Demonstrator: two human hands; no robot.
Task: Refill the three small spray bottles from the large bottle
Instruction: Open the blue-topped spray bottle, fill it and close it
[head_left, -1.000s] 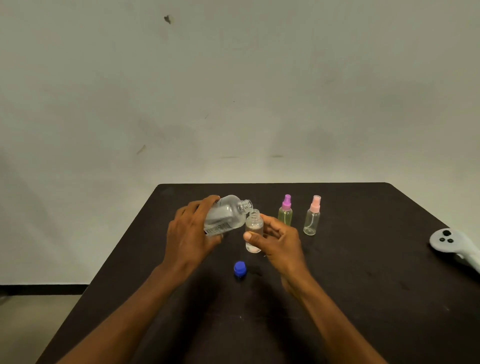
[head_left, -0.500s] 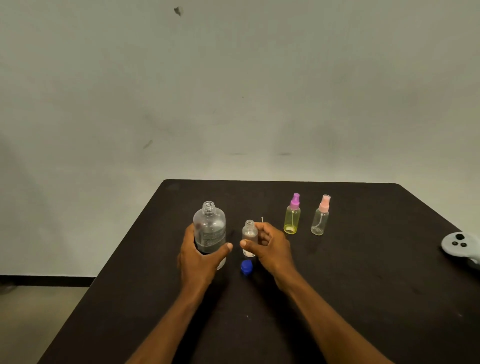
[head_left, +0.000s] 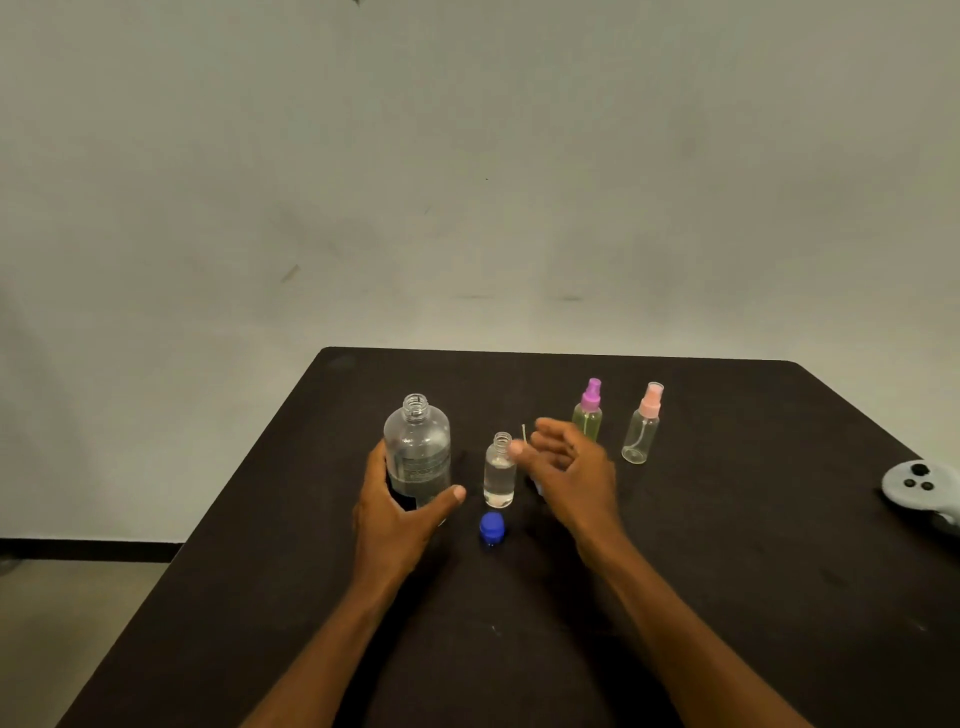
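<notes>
The large clear bottle (head_left: 417, 447) stands upright and uncapped on the dark table (head_left: 727, 571), partly filled. My left hand (head_left: 395, 514) wraps its lower body, thumb at the front right. Its blue cap (head_left: 492, 529) lies on the table in front. A small clear bottle (head_left: 500, 475) stands open just to the right, liquid reaching near its shoulder. My right hand (head_left: 571, 473) hovers beside this bottle's neck, off the glass, holding a spray head whose thin dip tube (head_left: 523, 434) pokes up between the fingers. Farther right stand a yellow-green bottle with a purple sprayer (head_left: 588, 415) and a clear bottle with a pink sprayer (head_left: 643, 431).
A grey hand controller (head_left: 919, 486) lies at the table's right edge. A plain wall rises behind the table's far edge, and floor shows past the left edge.
The large bottle went from tilted over the small bottle's mouth to upright on the table. My right hand has let go of the small bottle and shifted slightly right.
</notes>
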